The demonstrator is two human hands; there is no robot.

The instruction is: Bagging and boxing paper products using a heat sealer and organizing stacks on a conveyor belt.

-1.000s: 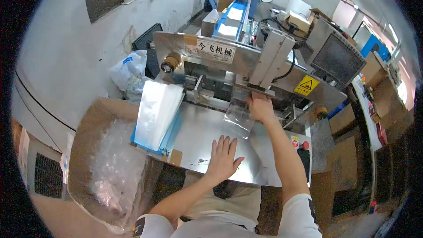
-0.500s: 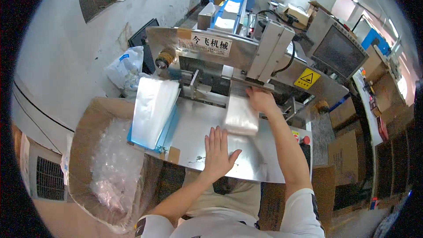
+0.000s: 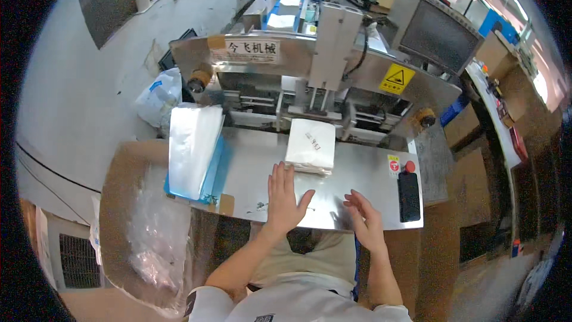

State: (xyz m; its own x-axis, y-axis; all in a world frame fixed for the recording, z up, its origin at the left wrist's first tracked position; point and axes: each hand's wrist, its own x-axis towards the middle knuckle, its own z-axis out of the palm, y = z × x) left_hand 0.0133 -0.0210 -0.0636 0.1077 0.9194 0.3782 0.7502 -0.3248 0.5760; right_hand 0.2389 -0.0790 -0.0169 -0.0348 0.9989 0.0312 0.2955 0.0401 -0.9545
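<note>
A stack of thin plastic bags (image 3: 310, 145), white with a small dark print on top, lies on the metal worktable (image 3: 262, 182) just in front of the machine. My left hand (image 3: 284, 200) is flat with fingers straight and thumb apart, its fingertips at the stack's near left corner; whether they touch it I cannot tell. Back near the table's front edge is my right hand (image 3: 365, 219), empty, with its fingers loosely bent and a little apart. To the left, a taller pile of clear bags (image 3: 192, 152) leans on a blue holder (image 3: 214, 173).
Behind the stack stands the metal machine frame (image 3: 238, 49) with a vertical press unit (image 3: 335, 45). A black phone (image 3: 409, 195) and a red button (image 3: 409, 166) are at the table's right end. A carton (image 3: 116, 203) of crumpled clear film (image 3: 155, 226) stands on the left.
My right hand has left the stack and drawn back toward the table's front edge. The top of the stack now shows. My left hand stays flat beside it; the view has shifted.
</note>
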